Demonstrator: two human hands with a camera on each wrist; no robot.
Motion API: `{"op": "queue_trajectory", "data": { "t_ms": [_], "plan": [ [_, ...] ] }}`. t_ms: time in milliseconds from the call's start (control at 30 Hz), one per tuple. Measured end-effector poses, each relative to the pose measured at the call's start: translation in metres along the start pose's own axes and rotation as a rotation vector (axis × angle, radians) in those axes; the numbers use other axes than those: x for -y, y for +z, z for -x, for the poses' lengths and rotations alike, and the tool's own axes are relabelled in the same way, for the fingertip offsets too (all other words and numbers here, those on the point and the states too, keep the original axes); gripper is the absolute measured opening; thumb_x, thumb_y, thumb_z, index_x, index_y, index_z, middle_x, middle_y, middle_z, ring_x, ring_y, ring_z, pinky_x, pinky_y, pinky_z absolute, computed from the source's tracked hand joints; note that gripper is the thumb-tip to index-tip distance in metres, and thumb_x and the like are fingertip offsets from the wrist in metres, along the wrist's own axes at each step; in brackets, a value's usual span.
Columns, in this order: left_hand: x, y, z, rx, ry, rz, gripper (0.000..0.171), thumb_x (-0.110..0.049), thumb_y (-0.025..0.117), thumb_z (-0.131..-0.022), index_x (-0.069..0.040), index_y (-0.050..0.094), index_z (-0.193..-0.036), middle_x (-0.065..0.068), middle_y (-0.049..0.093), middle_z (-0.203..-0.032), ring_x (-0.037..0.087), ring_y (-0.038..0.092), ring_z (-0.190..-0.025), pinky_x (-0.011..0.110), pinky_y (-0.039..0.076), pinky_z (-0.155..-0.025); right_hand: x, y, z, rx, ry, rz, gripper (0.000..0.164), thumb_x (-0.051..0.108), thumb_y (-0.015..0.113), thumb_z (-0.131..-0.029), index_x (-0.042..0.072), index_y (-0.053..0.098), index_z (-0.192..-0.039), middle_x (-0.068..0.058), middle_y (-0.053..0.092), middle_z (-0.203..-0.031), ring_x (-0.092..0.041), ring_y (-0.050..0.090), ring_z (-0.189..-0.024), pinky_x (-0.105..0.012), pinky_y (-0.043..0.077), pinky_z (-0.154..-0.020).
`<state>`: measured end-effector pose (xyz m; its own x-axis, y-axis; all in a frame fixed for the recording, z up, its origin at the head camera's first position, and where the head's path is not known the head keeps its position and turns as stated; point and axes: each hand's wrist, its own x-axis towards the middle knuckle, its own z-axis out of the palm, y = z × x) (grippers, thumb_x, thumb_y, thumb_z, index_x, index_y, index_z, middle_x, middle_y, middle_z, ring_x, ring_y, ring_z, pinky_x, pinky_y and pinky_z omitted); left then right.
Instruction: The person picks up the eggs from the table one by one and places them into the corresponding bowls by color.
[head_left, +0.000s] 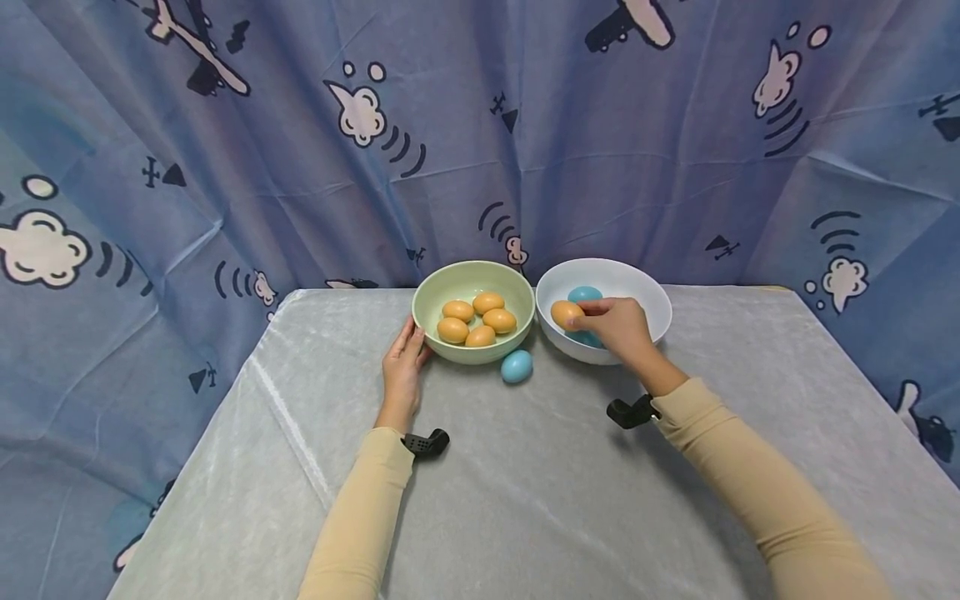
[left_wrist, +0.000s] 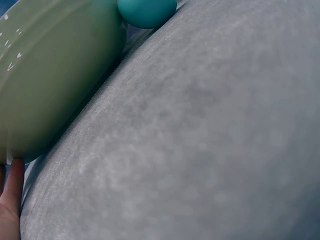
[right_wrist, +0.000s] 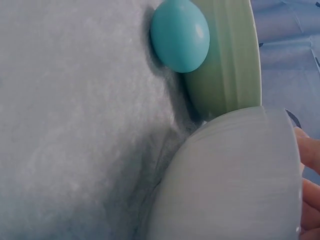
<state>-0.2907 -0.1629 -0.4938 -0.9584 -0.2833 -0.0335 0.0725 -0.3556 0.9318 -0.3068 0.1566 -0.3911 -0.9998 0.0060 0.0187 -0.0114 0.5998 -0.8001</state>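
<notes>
My right hand (head_left: 618,327) pinches an orange egg (head_left: 567,315) between thumb and fingertips, over the white bowl (head_left: 652,302). Inside that bowl are blue eggs (head_left: 584,294), partly covered by the hand and the orange egg. My left hand (head_left: 402,371) touches the near left side of the light green bowl (head_left: 472,356), its fingers extended along the wall. Several orange eggs (head_left: 453,330) lie in the green bowl. On the table in front of the bowls sits a blue egg (head_left: 517,367), which the right wrist view shows close beside the green bowl (right_wrist: 227,60).
The two bowls stand side by side near the back edge of a table with a grey cloth (head_left: 510,500). Behind it hangs a blue printed curtain (head_left: 465,150). Each wrist wears a black camera mount (head_left: 427,444).
</notes>
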Motion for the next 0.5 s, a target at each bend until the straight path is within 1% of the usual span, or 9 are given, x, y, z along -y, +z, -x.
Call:
{"op": "queue_trajectory", "data": {
  "t_ms": [267,500],
  "plan": [
    [0.000,0.000,0.000,0.005,0.002,0.003,0.055,-0.029,0.062,-0.099,-0.017,0.045,-0.150,0.000,0.041,-0.158,0.015,0.046,-0.141,0.030,0.047,-0.110,0.006,0.000,-0.003,-0.006,-0.012,0.012,0.046,0.028,0.081,-0.082,0.004,0.072,-0.120,-0.016,0.070,-0.121,-0.029,0.063,-0.115,-0.027,0.047,-0.085],
    [-0.001,0.000,0.001,0.002,0.006,0.004,0.056,-0.029,0.062,-0.099,-0.016,0.045,-0.150,0.001,0.041,-0.158,0.016,0.045,-0.141,0.028,0.049,-0.108,0.014,0.000,-0.005,0.003,-0.024,-0.012,0.047,0.028,0.080,-0.082,0.004,0.072,-0.121,-0.016,0.070,-0.121,-0.030,0.062,-0.117,-0.025,0.047,-0.085]
  ]
}}
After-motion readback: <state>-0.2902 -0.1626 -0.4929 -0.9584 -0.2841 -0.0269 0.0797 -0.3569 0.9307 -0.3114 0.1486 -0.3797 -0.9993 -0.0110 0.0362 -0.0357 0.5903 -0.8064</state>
